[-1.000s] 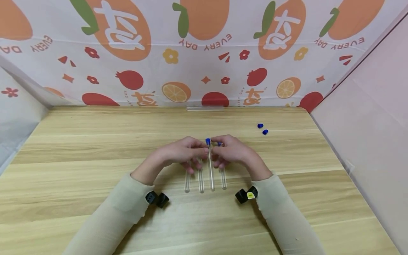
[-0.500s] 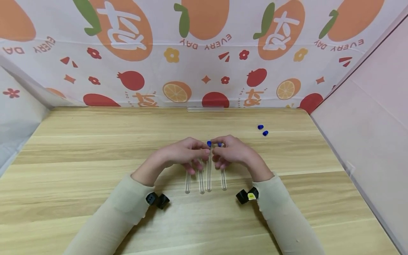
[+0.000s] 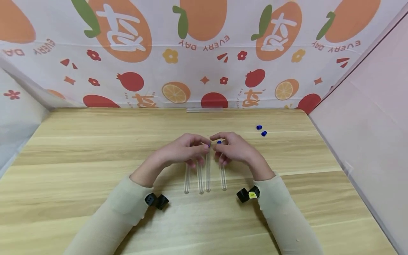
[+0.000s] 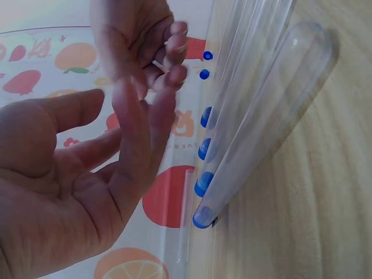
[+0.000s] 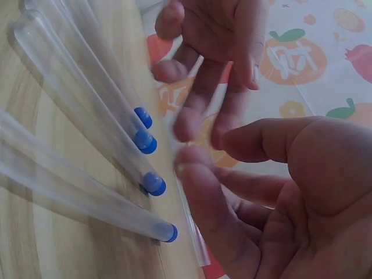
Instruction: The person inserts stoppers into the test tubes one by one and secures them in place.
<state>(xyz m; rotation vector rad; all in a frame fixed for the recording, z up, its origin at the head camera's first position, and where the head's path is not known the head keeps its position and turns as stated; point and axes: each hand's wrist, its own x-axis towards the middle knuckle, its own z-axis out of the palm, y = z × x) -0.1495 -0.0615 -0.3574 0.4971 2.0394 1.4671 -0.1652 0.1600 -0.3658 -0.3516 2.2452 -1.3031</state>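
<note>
Several clear test tubes with blue caps lie side by side on the wooden table. Their rounded ends point toward me: one tube [image 3: 187,180] is at the left, another [image 3: 208,173] in the middle and one [image 3: 223,179] at the right. My left hand [image 3: 183,148] hovers over the capped ends of the left and middle tubes, its fingers loosely bent and holding nothing. Beside it, my right hand [image 3: 236,148] is just above the right tube, also with nothing in it. Both wrist views show the blue caps [image 5: 154,183] apart from the fingers.
Two loose blue caps [image 3: 259,127] lie at the back right of the table. A further clear tube [image 3: 204,110], without a visible cap, lies crosswise along the back edge. Behind it hangs a fruit-print cloth [image 3: 146,78].
A capped tube between my hands, raised one second ago, has come down onto the table beside the others. My fingers have let go of it and lifted slightly.
</note>
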